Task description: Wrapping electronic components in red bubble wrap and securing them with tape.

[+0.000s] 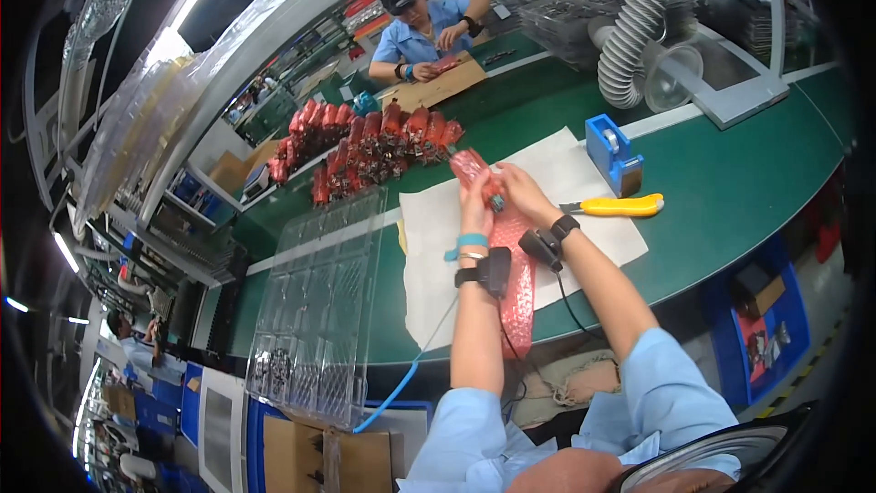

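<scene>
Over the white sheet [431,228] on the green bench, my left hand [475,204] is closed around a part wrapped in pink bubble wrap [469,165]. Dark metal shows at the part's ends, but its kind is covered. My right hand [525,193] presses bent fingers against the roll's right side. From beneath my hands a long strip of pink bubble wrap [517,306] runs down over the bench's near edge. A yellow utility knife [622,206] lies right of my right wrist. Behind it stands a blue tape dispenser [613,153].
Several pink-wrapped parts [370,141] are piled at the back left. A clear plastic tray [315,288] overhangs the near edge on the left. Across the bench a co-worker [422,32] handles a pink piece. A ribbed hose [634,32] hangs at the back right. A blue cord trails from my left wrist.
</scene>
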